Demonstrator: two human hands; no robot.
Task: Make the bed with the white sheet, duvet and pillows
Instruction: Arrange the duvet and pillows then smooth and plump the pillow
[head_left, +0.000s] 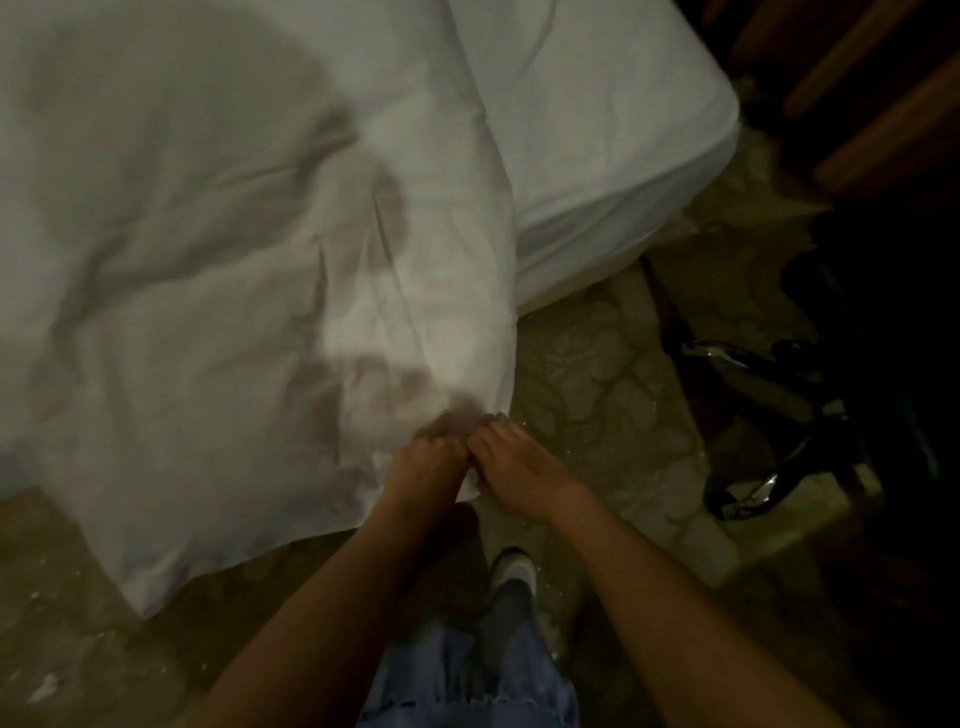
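Both hands meet at one corner of the white duvet (218, 260) — left hand (423, 470) and right hand (511, 475) pinch it, fingers curled — and since it hangs off the bed (613, 119), a careless tug could drag it across the floor (613, 374).

Dim room, patterned stone floor (613, 395), dark wooden furniture (883, 104).

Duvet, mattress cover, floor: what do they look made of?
Duvet: soft white woven fabric, matte, probably cotton; it creases and puffs where both hands, left hand and right hand, pinch its corner. Mattress cover: thinner white cloth, stretched smooth. Floor: hard, likely stone or patterned tile, dull; blur leaves it open.
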